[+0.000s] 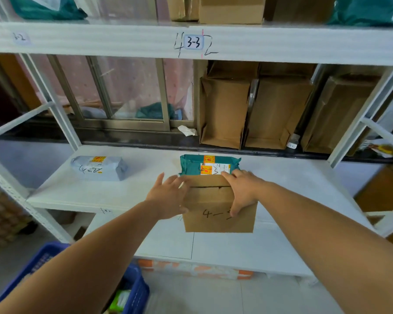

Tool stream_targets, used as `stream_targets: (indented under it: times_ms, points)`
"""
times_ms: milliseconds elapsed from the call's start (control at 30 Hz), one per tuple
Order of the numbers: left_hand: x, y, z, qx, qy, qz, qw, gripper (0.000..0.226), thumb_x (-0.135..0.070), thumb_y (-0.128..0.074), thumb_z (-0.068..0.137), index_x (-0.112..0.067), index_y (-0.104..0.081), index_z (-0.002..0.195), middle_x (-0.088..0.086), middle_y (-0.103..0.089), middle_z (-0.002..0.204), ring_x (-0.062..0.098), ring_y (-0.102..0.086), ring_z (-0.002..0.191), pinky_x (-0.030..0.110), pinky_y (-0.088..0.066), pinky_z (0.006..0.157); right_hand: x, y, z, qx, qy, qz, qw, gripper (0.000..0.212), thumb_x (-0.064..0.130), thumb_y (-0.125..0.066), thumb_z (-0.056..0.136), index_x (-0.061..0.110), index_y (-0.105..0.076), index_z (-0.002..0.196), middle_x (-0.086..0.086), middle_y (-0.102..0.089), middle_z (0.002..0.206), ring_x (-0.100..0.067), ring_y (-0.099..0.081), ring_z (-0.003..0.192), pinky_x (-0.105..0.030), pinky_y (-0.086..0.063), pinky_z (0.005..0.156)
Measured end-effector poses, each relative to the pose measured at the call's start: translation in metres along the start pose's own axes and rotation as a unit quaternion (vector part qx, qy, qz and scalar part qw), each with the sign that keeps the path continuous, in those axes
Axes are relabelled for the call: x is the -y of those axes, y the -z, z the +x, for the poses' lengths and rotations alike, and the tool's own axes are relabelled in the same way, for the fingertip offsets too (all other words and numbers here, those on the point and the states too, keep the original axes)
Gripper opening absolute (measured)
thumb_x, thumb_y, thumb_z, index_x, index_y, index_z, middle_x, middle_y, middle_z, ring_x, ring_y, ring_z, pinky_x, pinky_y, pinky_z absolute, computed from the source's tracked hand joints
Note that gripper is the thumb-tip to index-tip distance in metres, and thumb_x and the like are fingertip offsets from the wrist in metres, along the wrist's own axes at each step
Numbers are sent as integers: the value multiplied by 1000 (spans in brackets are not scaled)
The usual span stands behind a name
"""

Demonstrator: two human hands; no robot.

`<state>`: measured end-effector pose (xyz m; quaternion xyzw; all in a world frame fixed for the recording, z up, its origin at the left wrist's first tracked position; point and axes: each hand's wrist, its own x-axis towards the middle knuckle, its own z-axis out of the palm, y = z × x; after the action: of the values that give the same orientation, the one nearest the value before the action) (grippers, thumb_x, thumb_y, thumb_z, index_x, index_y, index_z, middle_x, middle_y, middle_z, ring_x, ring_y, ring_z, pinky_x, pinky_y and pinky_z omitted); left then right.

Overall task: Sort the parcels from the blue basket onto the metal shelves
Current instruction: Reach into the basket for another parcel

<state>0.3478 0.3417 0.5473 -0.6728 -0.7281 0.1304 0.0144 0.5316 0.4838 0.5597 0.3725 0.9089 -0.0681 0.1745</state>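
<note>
A brown cardboard box [216,205] with "4-" handwritten on its front sits at the front edge of the white metal shelf [77,196]. My right hand [243,191] grips its top right side, thumb on the front face. My left hand [168,198] lies against its left side with the fingers spread. Right behind the box lies a green parcel [191,165] with an orange-and-white label. A grey parcel [98,167] rests further left on the same shelf. The blue basket [134,288] is at the lower left, partly hidden by my left forearm, with a green-white packet inside.
The shelf above [123,41] carries the labels "3-3" and "4", with cardboard boxes and green bags on top. Tall brown cartons [225,109] stand behind the shelf at the right, next to a window. A lower shelf [236,250] lies beneath.
</note>
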Motion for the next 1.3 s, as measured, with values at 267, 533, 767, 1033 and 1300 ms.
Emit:
stream_targets:
  times_ms: [267,533,767,1033,1300]
  points:
    - [-19,-23,59,16,90,-84,992,54,-29,-39,98,-30,-20,148,5,-20,154,25,-34,134,38,-34,107,-44,-39,57,-23,16,47,999,119,53,-77,66,41,6,149,-5,-10,154,-34,-9,142,-46,-19,115]
    - [-34,-28,132,57,119,-139,981,54,-21,-45,91,-27,-33,143,5,-26,146,23,-41,124,35,-42,95,-79,-57,119,-16,45,63,997,110,47,-75,73,44,6,148,-6,-17,147,-32,-16,136,-46,-28,111]
    - [-42,-48,147,134,133,-176,966,59,-22,-52,88,-21,-31,143,1,-22,151,28,-40,124,42,-44,95,-80,-69,154,-26,70,34,997,99,39,-71,78,42,-3,149,-9,9,158,-34,10,145,-54,-5,117]
    - [-39,-51,162,151,150,-184,960,64,-21,-50,89,-22,-23,147,-2,-25,150,24,-40,124,38,-49,93,-88,-66,173,3,82,40,996,94,29,-66,85,44,2,149,-5,19,157,-33,16,144,-50,-29,112]
    - [-31,-50,180,181,152,-182,954,73,-19,-52,88,-26,-14,149,-4,-16,154,25,-40,126,39,-48,92,-94,-69,193,-30,80,-38,996,99,43,-64,85,45,13,147,-10,16,158,-36,16,144,-60,2,113]
